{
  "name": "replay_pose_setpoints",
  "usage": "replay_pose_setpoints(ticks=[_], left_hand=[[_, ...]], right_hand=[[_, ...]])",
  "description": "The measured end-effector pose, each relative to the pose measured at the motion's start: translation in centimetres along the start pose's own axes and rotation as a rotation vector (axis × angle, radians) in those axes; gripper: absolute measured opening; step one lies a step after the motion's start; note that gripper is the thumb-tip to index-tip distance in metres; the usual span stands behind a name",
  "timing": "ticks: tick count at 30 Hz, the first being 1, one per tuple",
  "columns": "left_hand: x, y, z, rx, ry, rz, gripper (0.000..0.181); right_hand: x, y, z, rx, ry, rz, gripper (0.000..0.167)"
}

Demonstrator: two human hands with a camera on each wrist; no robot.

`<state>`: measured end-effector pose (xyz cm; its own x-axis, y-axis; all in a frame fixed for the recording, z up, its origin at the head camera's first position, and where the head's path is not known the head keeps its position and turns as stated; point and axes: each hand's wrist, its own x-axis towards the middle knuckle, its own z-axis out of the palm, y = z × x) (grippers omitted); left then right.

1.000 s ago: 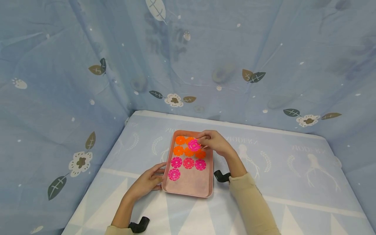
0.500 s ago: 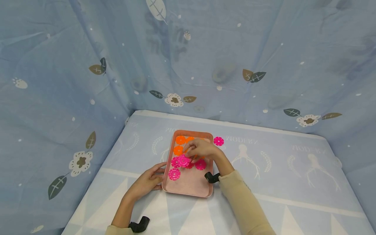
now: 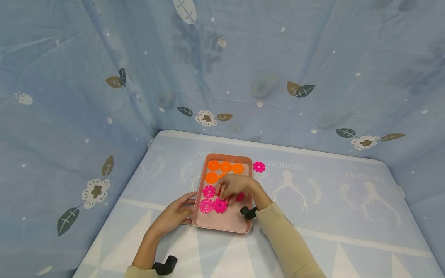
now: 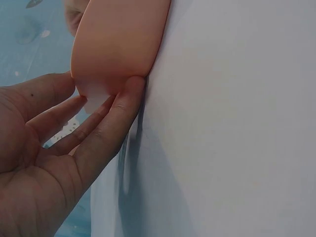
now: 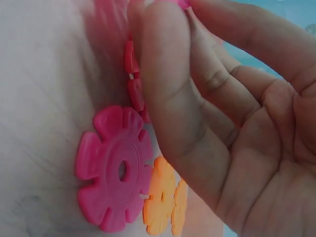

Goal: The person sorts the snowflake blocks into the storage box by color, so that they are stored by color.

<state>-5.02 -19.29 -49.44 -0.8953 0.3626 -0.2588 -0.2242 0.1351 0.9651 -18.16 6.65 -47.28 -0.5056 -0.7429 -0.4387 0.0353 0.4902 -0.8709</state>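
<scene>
A shallow pink tray (image 3: 231, 226) lies on the cloth-covered table, with rows of flower-shaped toy discs inside. Orange discs (image 3: 213, 165) fill the far rows; pink discs (image 3: 209, 192) lie nearer. My right hand (image 3: 236, 184) reaches into the tray and pinches a pink disc (image 3: 219, 205) low over the nearest row, beside another pink one (image 3: 206, 206). Whether it touches the tray floor I cannot tell. My right hand hides some discs behind it. Against the tray's left outer wall rest the fingertips of my left hand (image 3: 174, 214), fairly straight, from rim to base in the left wrist view.
One loose pink disc (image 3: 259, 166) lies on the table just outside the tray's far right corner. Blue patterned curtains (image 3: 264, 77) rise behind and beside the table. A black wrist camera mount (image 3: 248, 212) on my right wrist overhangs the tray's right rim.
My right hand has moved from the tray's far right part toward its near middle, carrying the pink disc. The loose disc outside the tray has come into view. My left hand stays put.
</scene>
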Motion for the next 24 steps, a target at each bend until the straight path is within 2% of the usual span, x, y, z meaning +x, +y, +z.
replay_pose_setpoints(ticks=[5,10,19,24], left_hand=[[0.1,-0.2,0.0,0.009,0.000,-0.001,0.056],[0.2,-0.4,0.0,0.028,0.024,-0.010,0.056],[0.3,-0.4,-0.1,0.031,0.028,-0.011,0.055],[0.3,-0.5,0.0,0.028,0.025,-0.014,0.055]], right_hand=[[-0.4,-0.2,0.0,-0.036,0.034,0.016,0.015],[-1.6,-0.6,-0.6,-0.097,0.077,0.008,0.016],[-4.3,-0.3,-2.7,-0.009,0.182,-0.097,0.023],[-5.9,0.5,-4.2,0.051,0.248,-0.107,0.028]])
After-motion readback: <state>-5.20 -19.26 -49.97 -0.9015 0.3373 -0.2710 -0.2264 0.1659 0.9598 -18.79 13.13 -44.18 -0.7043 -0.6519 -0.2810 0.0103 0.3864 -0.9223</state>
